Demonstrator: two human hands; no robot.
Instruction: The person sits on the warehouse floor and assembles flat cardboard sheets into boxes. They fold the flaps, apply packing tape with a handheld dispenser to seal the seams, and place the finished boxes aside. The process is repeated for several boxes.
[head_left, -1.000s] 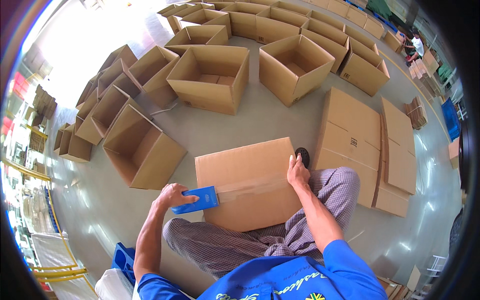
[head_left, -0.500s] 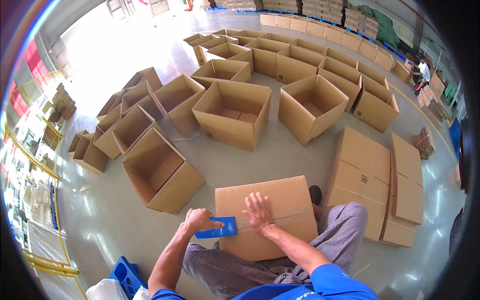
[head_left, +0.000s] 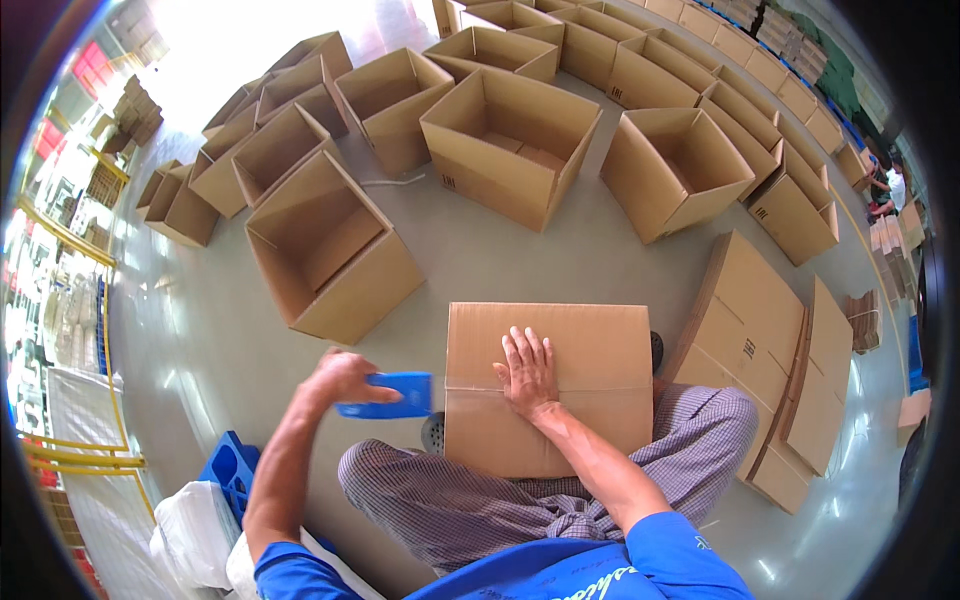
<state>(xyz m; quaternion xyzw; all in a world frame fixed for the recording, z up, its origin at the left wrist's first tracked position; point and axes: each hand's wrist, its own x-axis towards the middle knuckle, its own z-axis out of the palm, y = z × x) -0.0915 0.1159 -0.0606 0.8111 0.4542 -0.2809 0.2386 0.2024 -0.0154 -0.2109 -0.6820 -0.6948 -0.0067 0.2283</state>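
Between my legs rests a closed brown cardboard carton (head_left: 605, 350), with a strip of clear tape running across its middle seam. My right hand (head_left: 530, 375) lies flat on top of it, fingers extended, touching the seam. Just off the carton's left edge, my left hand (head_left: 342, 378) grips a flat blue tape dispenser (head_left: 408, 395) in the air. The dispenser is apart from the carton, and its underside is hidden.
Open empty cartons stand in a wide arc ahead, the nearest carton (head_left: 335, 250) at front left. Flattened cartons (head_left: 750, 350) are stacked at right. A blue plastic pallet (head_left: 232, 470) and white sacks (head_left: 195, 535) lie at lower left. A person (head_left: 888, 188) works far right.
My left hand has drawn the tape dispenser leftward, away from the carton's edge. The right hand stays flat on the carton. The view has tilted down.
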